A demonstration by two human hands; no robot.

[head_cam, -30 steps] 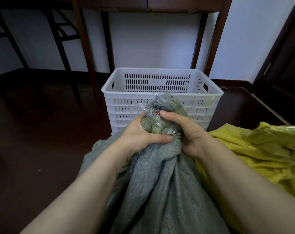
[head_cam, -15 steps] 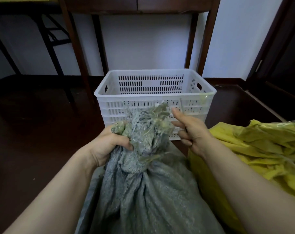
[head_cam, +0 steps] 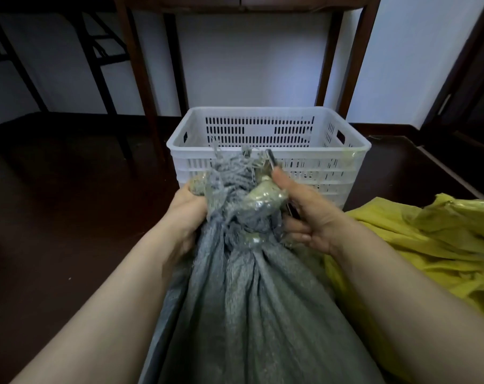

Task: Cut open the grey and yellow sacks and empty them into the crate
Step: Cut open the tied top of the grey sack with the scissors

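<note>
A grey woven sack (head_cam: 252, 300) stands in front of me, its neck bunched and wrapped in clear tape. My left hand (head_cam: 186, 209) grips the left side of that bunched neck. My right hand (head_cam: 304, 217) holds a small knife (head_cam: 271, 160); its thin blade points up beside the frayed top of the sack, and the thumb lies along the handle. A yellow sack (head_cam: 429, 245) lies crumpled to the right. Just behind the grey sack sits the white slotted plastic crate (head_cam: 318, 145), and the part of its inside that I can see holds nothing.
Dark wooden table legs (head_cam: 137, 79) stand behind the crate against a white wall. A folding frame (head_cam: 96, 48) is at the back left. Dark floor (head_cam: 69, 203) spreads to the left. A dark door frame (head_cam: 471, 79) is at the right.
My right hand let go of the sack neck, drew back, and now holds the knife up against the taped top. The left hand kept its grip on the neck.
</note>
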